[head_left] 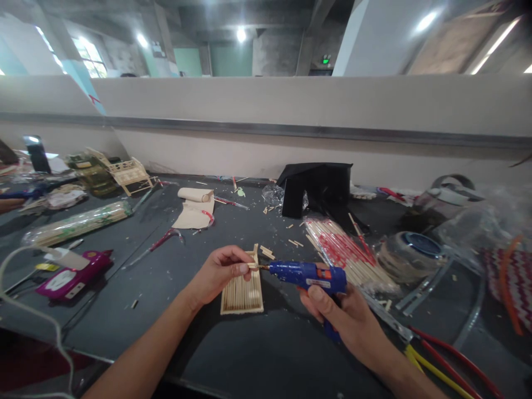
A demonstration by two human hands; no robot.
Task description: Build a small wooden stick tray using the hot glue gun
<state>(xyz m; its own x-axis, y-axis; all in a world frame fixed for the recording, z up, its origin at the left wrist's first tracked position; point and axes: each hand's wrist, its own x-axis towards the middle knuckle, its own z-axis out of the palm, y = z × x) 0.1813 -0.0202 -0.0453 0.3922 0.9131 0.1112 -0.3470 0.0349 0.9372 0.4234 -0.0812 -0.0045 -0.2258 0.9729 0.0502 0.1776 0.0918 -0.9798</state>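
Table: dark and wide, spread beneath both your hands.
Black cloth (320, 188): beyond your right hand, standing in a folded shape near the low wall.
Red-marked sticks (344, 249): a bundle in clear plastic, lying past your right hand.
Wrapped sticks (78, 224): a long plastic-covered bundle, farther out to the left of your left hand.
Glue gun (307, 277): blue, lying level in your right hand, its nozzle pointing toward your left fingertips.
Right hand (336, 310): wrapped around the glue gun's handle, thumb along its side.
Left hand (220, 274): pinching a small stick between thumb and fingers, above the panel.
Purple power strip (75, 274): out to the left of your left hand, with a white plug in it.
Stick panel (243, 291): flat on the table just under your left fingertips, slim sticks side by side within a raised border.
Small stick (252, 265): in your left fingertips, right by the nozzle; whether they touch, you cannot tell.
Loose pieces (267, 252): short bits on the table, just beyond the glue gun's nozzle.
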